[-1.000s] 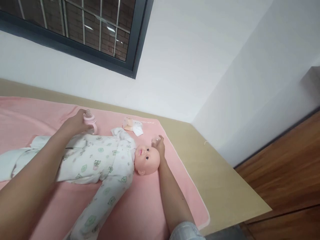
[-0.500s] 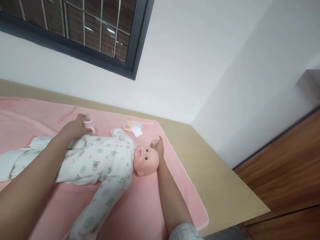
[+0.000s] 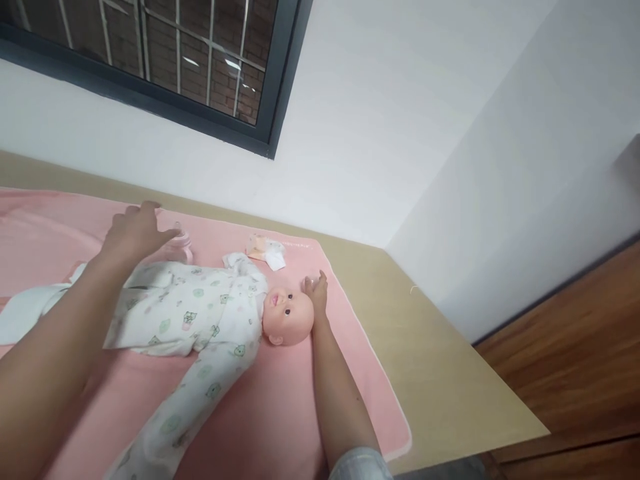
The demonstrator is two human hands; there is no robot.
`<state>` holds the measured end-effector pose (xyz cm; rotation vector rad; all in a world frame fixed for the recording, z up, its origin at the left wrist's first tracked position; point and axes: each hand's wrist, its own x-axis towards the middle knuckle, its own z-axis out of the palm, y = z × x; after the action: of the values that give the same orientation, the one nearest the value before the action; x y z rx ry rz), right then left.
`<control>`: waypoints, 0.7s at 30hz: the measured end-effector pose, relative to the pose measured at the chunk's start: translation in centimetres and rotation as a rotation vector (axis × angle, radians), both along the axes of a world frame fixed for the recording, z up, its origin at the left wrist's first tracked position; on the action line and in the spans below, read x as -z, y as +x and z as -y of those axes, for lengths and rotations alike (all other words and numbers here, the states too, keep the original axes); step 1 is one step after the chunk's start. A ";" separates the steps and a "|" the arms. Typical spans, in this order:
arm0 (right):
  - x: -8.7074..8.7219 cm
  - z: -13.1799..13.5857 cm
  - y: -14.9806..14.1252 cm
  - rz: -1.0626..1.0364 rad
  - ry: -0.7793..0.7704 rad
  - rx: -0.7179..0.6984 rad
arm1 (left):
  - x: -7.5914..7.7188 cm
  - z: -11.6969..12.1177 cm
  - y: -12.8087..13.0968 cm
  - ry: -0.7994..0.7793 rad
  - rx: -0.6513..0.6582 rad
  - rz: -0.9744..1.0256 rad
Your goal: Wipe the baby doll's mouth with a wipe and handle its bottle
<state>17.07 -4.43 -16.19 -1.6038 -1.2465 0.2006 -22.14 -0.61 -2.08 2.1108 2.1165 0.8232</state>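
A baby doll (image 3: 195, 307) in a white patterned outfit lies on its back on a pink blanket (image 3: 280, 400), its bald head to the right. Beyond the doll's body stands a pink baby bottle (image 3: 183, 245) with a clear teat and a handle. My left hand (image 3: 134, 232) is spread open just left of the bottle and partly hides it; its thumb reaches toward the teat. Past the doll's head, my right hand (image 3: 320, 293) has its fingers around a small clear cap (image 3: 311, 283) low over the blanket.
A small orange and white packet (image 3: 265, 251) lies on the blanket beyond the doll's arm. The blanket covers part of a tan tabletop (image 3: 415, 333). A white wall with a dark-framed window (image 3: 265, 133) rises behind, and wooden panelling (image 3: 590, 353) stands at the right.
My left hand has let go of the baby bottle and moved up and left, its fingers spreading. My right hand stays by the doll's head with the clear cap. The view has shifted slightly.
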 end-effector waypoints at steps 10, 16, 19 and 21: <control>-2.3 1.1 -0.6 0.034 0.052 0.026 | -3.9 4.6 15.8 -0.203 0.697 0.090; -2.6 1.1 -0.6 0.287 0.303 0.036 | -2.0 2.7 22.0 -0.672 0.962 -0.020; -2.1 0.4 -0.6 0.378 0.409 0.004 | -1.2 2.1 23.3 -0.852 1.015 -0.070; -1.6 -0.2 -0.5 0.416 0.438 -0.023 | -0.8 1.8 23.7 -0.921 1.034 -0.086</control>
<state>16.55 -4.24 -14.58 -1.2809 -1.4996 -0.3890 1.53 -2.45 -1.25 2.1471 0.7928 -0.3084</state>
